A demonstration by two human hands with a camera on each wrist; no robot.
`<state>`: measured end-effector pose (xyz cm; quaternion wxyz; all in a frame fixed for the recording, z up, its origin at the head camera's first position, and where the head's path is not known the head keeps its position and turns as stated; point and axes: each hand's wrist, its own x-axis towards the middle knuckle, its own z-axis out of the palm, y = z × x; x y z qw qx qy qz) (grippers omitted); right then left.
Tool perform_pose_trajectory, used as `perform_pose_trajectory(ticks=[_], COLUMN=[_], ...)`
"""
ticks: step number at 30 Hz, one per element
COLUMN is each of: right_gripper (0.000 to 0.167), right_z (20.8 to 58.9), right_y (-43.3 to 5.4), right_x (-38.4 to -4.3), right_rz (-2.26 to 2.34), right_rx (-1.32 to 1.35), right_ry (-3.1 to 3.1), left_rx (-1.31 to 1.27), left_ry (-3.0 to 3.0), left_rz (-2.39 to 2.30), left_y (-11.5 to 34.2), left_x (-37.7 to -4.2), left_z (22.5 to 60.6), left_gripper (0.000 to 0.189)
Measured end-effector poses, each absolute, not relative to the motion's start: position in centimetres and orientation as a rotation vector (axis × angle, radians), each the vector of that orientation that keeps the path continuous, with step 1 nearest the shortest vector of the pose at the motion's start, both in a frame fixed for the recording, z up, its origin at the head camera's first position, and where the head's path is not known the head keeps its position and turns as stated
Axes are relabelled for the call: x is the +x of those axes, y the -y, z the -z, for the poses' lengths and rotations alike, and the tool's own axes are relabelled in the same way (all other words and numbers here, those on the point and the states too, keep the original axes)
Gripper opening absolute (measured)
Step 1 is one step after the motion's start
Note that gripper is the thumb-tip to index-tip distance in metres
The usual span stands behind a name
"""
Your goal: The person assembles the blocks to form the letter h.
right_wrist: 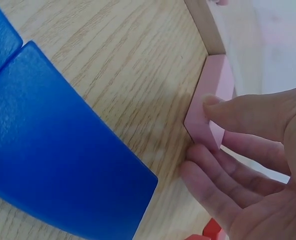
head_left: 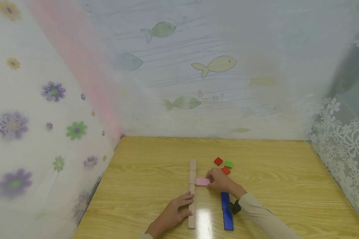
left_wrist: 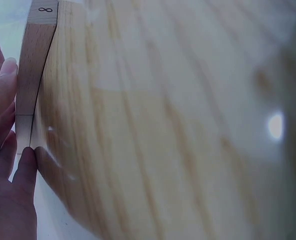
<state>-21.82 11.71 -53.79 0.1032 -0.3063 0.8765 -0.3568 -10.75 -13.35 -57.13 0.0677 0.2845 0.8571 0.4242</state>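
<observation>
A straight row of plain wooden blocks (head_left: 192, 176) lies lengthwise on the table, its blocks end to end. My left hand (head_left: 176, 209) rests along the row's left side near its close end, fingers extended and touching the wood. In the left wrist view, one wooden block (left_wrist: 36, 65) and fingertips (left_wrist: 26, 155) against the row are seen. With thumb and fingers, my right hand (head_left: 220, 181) pinches the right end of a pink block (head_left: 201, 182). In the right wrist view, the far end of this pink block (right_wrist: 219, 75) meets the wooden row at an angle.
Two blue blocks (head_left: 227, 210) lie end to end beneath the right wrist, right of the row. Beyond the right hand are two red pieces (head_left: 218, 161) and a green piece (head_left: 228, 164). Patterned curtains (head_left: 179, 122) border the table's back and sides.
</observation>
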Motion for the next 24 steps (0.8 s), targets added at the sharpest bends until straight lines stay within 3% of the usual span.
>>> perform_pose_trajectory(ticks=[24], right_gripper=[0.027], right_z=[52.1], right_y=[-13.8], right_x=[-22.9], right_rz=[1.117], right_rx=[-0.811], right_ry=[-2.586], left_rx=[0.872], left_ry=[-2.596], left_rz=[-1.269], left_y=[13.3], left_x=[-10.7], left_z=[57.0], left_gripper=[0.046])
